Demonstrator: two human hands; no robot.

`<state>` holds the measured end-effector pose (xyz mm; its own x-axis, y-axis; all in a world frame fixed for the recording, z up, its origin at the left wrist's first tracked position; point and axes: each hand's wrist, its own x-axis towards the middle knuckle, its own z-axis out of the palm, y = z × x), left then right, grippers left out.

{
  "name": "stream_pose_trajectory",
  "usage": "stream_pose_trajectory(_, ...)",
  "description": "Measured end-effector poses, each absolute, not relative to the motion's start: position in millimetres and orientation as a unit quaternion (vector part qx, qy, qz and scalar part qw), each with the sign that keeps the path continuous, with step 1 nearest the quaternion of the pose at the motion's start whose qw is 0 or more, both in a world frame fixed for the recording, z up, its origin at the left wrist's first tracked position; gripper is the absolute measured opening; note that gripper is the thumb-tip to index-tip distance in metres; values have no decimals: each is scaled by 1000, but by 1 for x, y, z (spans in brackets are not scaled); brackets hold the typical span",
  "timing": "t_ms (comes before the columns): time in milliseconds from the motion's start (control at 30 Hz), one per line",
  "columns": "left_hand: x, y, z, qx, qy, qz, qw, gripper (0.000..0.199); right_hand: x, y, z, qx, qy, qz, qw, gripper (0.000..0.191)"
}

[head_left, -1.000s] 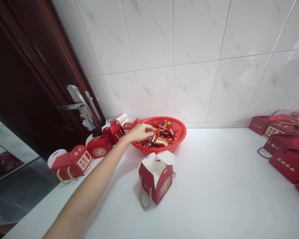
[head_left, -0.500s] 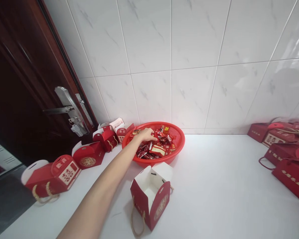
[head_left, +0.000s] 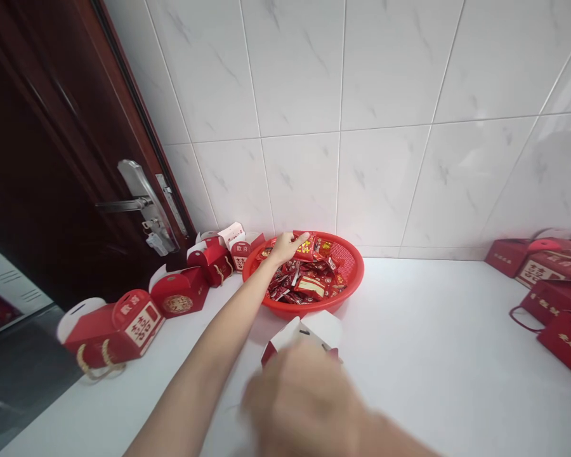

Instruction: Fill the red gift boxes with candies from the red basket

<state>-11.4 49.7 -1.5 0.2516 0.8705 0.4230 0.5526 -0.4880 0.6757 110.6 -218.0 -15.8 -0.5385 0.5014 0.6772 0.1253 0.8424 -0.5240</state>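
Over the left part of a red plastic basket (head_left: pixel 356 279), my left hand (head_left: pixel 286 248) pinches a red candy packet (head_left: pixel 306 247) with gold print. Many small red wrapped sweets (head_left: pixel 310 287) fill the basket below it. In front of the basket stands an open red box with a white inside (head_left: pixel 327 328). My right hand (head_left: pixel 304 397), smeared by motion, is in front of this box and hides most of it; its fingers cannot be made out.
Several red gift boxes (head_left: pixel 178 293) with rope handles line the left side of the white table (head_left: pixel 433 355). More red boxes (head_left: pixel 568 339) lie at the right. A tiled wall (head_left: pixel 299 184) rises behind; a dark door (head_left: pixel 52 158) is at the left.
My left hand has lifted a red packet up from the sweets. My right hand has come into view from below, covering much of the open box. The view has shifted slightly.
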Motion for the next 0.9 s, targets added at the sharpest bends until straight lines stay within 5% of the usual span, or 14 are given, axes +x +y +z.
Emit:
stream_pose_trajectory(100, -8, 48, -1, 761, 431, 423, 236, 65, 139, -148, 9, -298, -749, 190, 560, 26)
stream_pose_trajectory(167, -6, 47, -1, 764, 407, 426, 263, 67, 151, -104, 14, -431, -571, 253, 652, 14)
stream_pose_trajectory(267, -2, 46, -2, 765, 381, 431, 289, 69, 152, -59, 8, -501, -410, 409, 643, 28)
stream_pose_trajectory(433, 2, 48, -7, 761, 378, 437, 294, 70, 139, -37, -7, -464, -393, 497, 619, 23)
stream_pose_trajectory(600, 1, 54, -10, 777, 435, 382, 248, 63, 146, -35, -9, -426, -336, 467, 698, 17)
stream_pose_trajectory(833, -9, 58, -17, 826, 512, 193, 140, 20, 152, -37, -6, -353, -226, 478, 772, 14)
stream_pose_trajectory(900, -8, 57, -20, 833, 521, 147, 117, 42, 151, -37, -6, -349, -211, 483, 775, 12)
